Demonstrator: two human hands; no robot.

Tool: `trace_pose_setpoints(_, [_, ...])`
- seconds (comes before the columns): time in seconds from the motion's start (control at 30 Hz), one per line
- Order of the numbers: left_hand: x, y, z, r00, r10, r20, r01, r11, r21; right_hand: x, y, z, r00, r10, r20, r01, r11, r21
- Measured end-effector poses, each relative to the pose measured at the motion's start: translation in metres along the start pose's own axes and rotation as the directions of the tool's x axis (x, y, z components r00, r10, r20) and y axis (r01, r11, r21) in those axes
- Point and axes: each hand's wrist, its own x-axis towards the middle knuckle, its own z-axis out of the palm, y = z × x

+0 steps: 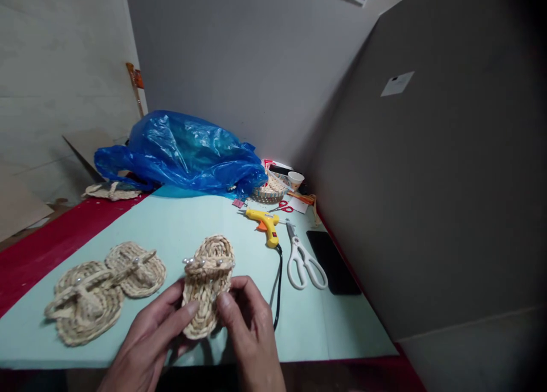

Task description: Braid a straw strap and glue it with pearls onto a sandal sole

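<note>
A small woven straw slipper (204,306) is held up over the near edge of the table, its strap dotted with pearl-like beads. My left hand (156,329) grips its left side, thumb on top of the sole. On the right side, my right hand (250,329) pinches the edge between thumb and fingers; some fingertips are hidden beneath. To the left lie two more straw pieces, a beaded woven slipper (92,318) in front and a rounder woven piece (141,281) behind, touching each other.
A yellow glue gun (268,224) with a black cord lies right of centre. Beside it are white-handled scissors (301,261), red-handled scissors (284,207) and a black flat object (333,264). Behind sit a blue plastic bag (183,152), a woven basket (269,195) and a paper cup (295,179). Grey partitions (410,198) border the table.
</note>
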Motion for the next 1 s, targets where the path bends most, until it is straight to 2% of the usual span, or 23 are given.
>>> trace_pose_setpoints(0.13, [-0.002, 0.001, 0.004, 0.997, -0.025, -0.072, 0.019, 0.996, -0.087, 0.002, -0.012, -0.002, 0.999, 0.046, 0.021, -0.047, 0.998, 0.05])
trace_pose_setpoints(0.23, [0.0, 0.001, 0.006, 1.0, 0.014, -0.014, -0.015, 0.994, -0.108, 0.001, -0.015, -0.001, 0.995, 0.081, 0.061, -0.084, 0.995, 0.051])
trace_pose_setpoints(0.3, [0.002, 0.0, 0.006, 0.996, 0.079, 0.049, -0.075, 0.993, -0.087, -0.001, -0.016, -0.001, 0.994, 0.088, 0.06, -0.09, 0.995, 0.045])
trace_pose_setpoints(0.47, [0.004, -0.001, 0.005, 0.985, 0.169, 0.019, -0.169, 0.986, -0.004, -0.002, -0.017, 0.0, 0.997, 0.065, 0.048, -0.066, 0.997, 0.026])
trace_pose_setpoints(0.6, [0.003, -0.003, 0.002, 0.97, 0.24, 0.03, -0.242, 0.966, 0.093, -0.002, -0.021, 0.002, 0.995, 0.092, 0.039, -0.088, 0.993, -0.085])
trace_pose_setpoints(0.8, [-0.003, -0.007, 0.001, 0.969, 0.244, 0.024, -0.244, 0.953, 0.179, -0.009, -0.017, 0.002, 0.998, 0.069, 0.012, -0.067, 0.988, -0.139])
trace_pose_setpoints(1.0, [-0.006, -0.021, 0.002, 0.947, 0.31, 0.083, -0.321, 0.919, 0.23, -0.019, 0.001, -0.007, 0.998, 0.028, -0.057, -0.038, 0.983, -0.18])
